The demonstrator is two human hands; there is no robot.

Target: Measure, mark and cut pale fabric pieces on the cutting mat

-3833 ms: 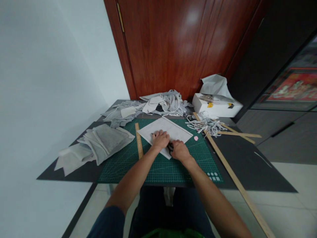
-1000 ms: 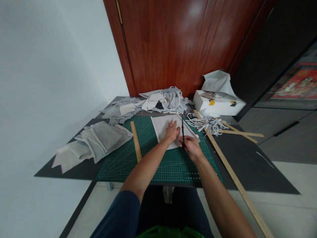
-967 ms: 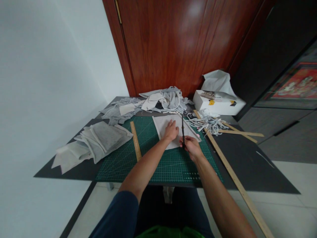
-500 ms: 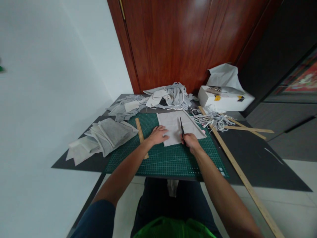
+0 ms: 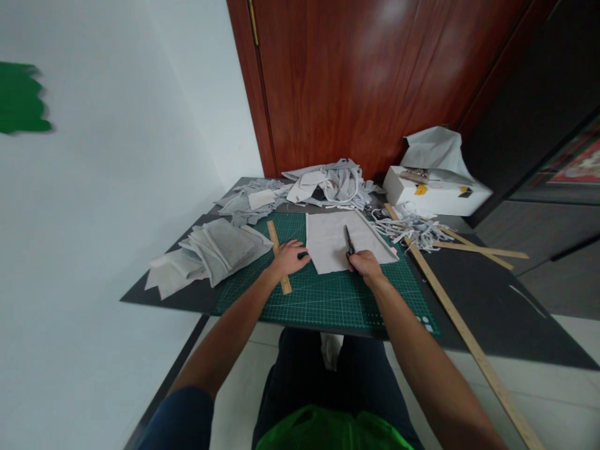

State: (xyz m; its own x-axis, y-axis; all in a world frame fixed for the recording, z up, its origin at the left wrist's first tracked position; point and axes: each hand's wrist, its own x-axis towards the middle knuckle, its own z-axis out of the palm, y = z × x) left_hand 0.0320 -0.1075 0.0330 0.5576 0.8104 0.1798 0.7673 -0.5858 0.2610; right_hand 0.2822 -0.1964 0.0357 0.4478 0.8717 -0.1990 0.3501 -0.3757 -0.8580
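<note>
Reaching past the near edge of the dark table, a long wooden strip overhangs the floor to the right of the right forearm; a bump from that arm could swing it. On the green cutting mat, the left hand rests across a short wooden ruler, fingers bent, with a small dark object at their tips; whether they pinch it or merely cover it, I cannot tell. Leaning there might make the ruler slide. The right hand is wrapped around the handles of the black scissors, whose blades look closed and point away over the pale cloth. That cloth lies flat on the mat, between the hands and beyond them, with no hand plainly holding it down, so a dragging blade tip could shift or snag it. A pink piece shows at its right corner and could easily be lost beneath it. To the left sits a stack of folded grey cloth; to the right, a tangle of strips, close enough to catch a drifting edge. Farther back come heaped scraps, a white box and the reddish-brown door.
</note>
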